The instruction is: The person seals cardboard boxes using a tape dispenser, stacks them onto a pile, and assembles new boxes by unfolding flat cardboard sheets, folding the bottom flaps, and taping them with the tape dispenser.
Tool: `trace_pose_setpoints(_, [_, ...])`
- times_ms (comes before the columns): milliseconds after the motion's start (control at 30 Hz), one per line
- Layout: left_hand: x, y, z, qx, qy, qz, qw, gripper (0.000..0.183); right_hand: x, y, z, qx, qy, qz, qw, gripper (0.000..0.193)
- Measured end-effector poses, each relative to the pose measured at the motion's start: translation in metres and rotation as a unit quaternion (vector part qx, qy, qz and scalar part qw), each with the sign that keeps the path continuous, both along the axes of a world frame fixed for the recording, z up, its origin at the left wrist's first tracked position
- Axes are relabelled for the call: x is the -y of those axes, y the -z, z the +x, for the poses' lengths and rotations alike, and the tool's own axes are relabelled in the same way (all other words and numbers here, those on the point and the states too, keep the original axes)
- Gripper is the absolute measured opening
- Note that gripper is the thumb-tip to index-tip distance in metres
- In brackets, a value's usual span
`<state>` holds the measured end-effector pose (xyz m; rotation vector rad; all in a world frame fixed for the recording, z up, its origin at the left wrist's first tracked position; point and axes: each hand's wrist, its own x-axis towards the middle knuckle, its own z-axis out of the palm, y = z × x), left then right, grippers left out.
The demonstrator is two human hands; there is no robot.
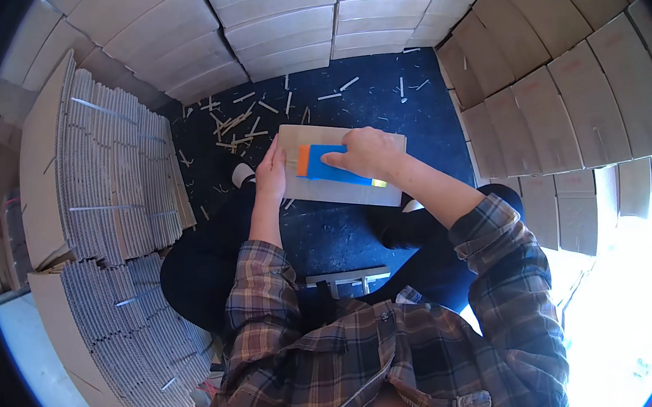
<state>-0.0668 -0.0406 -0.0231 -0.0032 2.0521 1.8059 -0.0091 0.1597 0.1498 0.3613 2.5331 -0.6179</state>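
In front of me, above the floor between my knees, is a brown cardboard piece [344, 195], roughly rectangular and slightly tilted; whether it is a flat sheet or a closed carton I cannot tell. My left hand [269, 174] grips its left edge, thumb on top and fingers mostly hidden behind. Over the cardboard, my right hand [372, 154] is closed around a blue block-shaped thing [329, 169] with an orange left end and a yellow patch at the right. The thumb lies along its top, and the hand covers part of it. Its exact kind is unclear.
Strapped stacks of flattened cardboard [120, 166] rise on my left. Brown cartons [273, 24] form a wall ahead, and more cartons [541, 110] line the right. Cardboard strips [236, 126] litter the dark floor [379, 100]. A small stand [347, 275] is near my lap.
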Motion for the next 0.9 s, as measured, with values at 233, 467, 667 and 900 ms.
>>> trace_pose_setpoints(233, [0.009, 0.011, -0.001, -0.044, 0.015, -0.021, 0.999, 0.043, -0.06, -0.04, 0.045, -0.006, -0.061, 0.025, 0.998, 0.057])
trace_pose_setpoints(467, [0.008, 0.001, -0.001, -0.02, 0.009, -0.046, 0.999, 0.042, -0.145, -0.037, 0.127, 0.002, 0.087, -0.052, 0.995, 0.048])
trace_pose_setpoints(667, [0.002, -0.007, 0.004, -0.027, 0.006, -0.061, 0.998, 0.042, -0.151, -0.013, 0.125, 0.017, 0.116, -0.029, 0.993, 0.046])
trace_pose_setpoints(900, [0.004, -0.006, 0.001, -0.028, 0.01, -0.051, 0.998, 0.043, -0.153, 0.001, 0.126, 0.005, 0.098, -0.026, 0.995, 0.046])
